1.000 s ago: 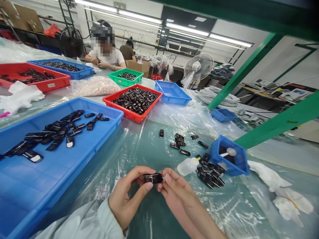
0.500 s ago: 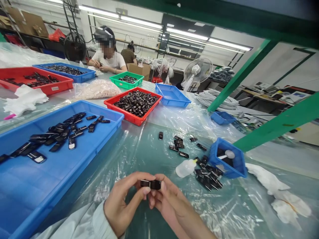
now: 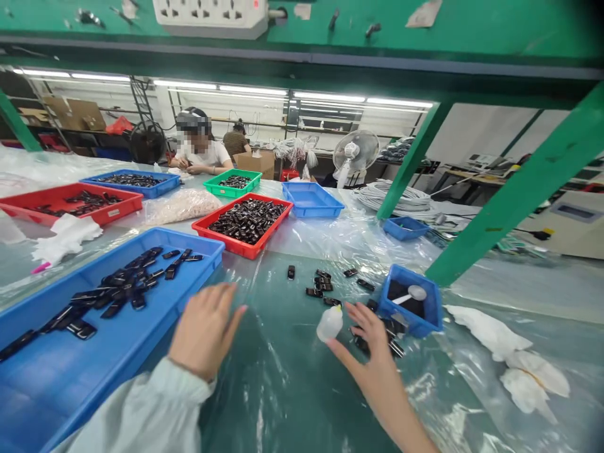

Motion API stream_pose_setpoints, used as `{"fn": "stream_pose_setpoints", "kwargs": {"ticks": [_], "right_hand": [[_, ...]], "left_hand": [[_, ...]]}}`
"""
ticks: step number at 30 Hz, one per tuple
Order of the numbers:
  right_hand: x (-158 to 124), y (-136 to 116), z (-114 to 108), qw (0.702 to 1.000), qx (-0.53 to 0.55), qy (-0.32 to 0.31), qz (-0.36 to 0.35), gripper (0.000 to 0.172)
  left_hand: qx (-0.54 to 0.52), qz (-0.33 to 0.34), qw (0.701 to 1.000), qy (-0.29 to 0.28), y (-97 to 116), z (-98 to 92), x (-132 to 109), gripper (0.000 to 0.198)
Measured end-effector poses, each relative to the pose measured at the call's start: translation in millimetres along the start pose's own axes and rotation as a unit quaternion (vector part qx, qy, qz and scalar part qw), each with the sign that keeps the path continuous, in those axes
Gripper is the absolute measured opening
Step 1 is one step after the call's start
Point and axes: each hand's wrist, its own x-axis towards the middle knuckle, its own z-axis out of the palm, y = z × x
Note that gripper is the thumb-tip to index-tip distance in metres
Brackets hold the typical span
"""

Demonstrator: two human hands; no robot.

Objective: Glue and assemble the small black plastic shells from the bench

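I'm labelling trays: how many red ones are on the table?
2: the left red tray, behind the big blue tray, and the middle red tray, just past the big blue tray's far right corner. Others may be hidden.

An open lane of green tabletop [image 3: 274, 377] runs between left hand [image 3: 202, 330] and right hand [image 3: 375, 349], while a squeeze bottle [image 3: 329, 324], glossy black pieces [image 3: 313, 292] and a blue bin [image 3: 419, 326] crowd the right's forward path.

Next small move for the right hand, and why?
Probably close the right hand on the white bottle: thumb and fingers are spread right beside it, with nothing visible between them. The left hand is farther away, by the large blue tray. Whether the thumb touches the bottle is unclear.
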Motion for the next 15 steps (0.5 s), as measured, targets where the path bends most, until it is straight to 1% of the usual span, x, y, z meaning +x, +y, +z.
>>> {"fn": "stream_pose_setpoints", "kwargs": {"ticks": [2, 3, 5, 7, 9, 11, 13, 15], "right_hand": [[2.3, 8.0, 8.0, 0.999, -0.006, -0.042, 0.016, 0.075], [3.0, 10.2, 10.9, 0.998, -0.008, -0.055, 0.023, 0.073], [4.1, 11.6, 13.5, 0.997, -0.012, -0.075, 0.026, 0.058], [4.7, 10.6, 13.0, 0.996, -0.016, -0.086, 0.014, 0.041], [4.5, 9.2, 11.6, 0.996, -0.020, -0.087, -0.005, 0.033], [4.2, 9.1, 11.2, 0.996, -0.022, -0.081, -0.020, 0.031], [4.5, 10.6, 11.4, 0.997, -0.021, -0.073, -0.026, 0.031], [4.9, 12.3, 11.2, 0.998, -0.012, -0.064, -0.027, 0.033]], "left_hand": [[-0.019, 0.021, 0.998, -0.055, 16.8, 29.6, 13.0, 0.026], [-0.027, 0.020, 0.997, -0.071, 23.3, 43.2, 21.3, 0.022], [-0.038, -0.004, 0.996, -0.077, 32.3, 66.4, 41.6, 0.021], [-0.048, -0.034, 0.996, -0.062, 38.4, 83.2, 64.5, 0.025], [-0.062, -0.050, 0.996, -0.044, 44.8, 94.7, 85.9, 0.026], [-0.087, -0.050, 0.994, -0.037, 52.7, 102.7, 101.4, 0.024], [-0.128, -0.037, 0.990, -0.041, 60.3, 108.3, 107.7, 0.021], [-0.183, -0.020, 0.981, -0.059, 64.8, 109.7, 102.4, 0.018]]}}
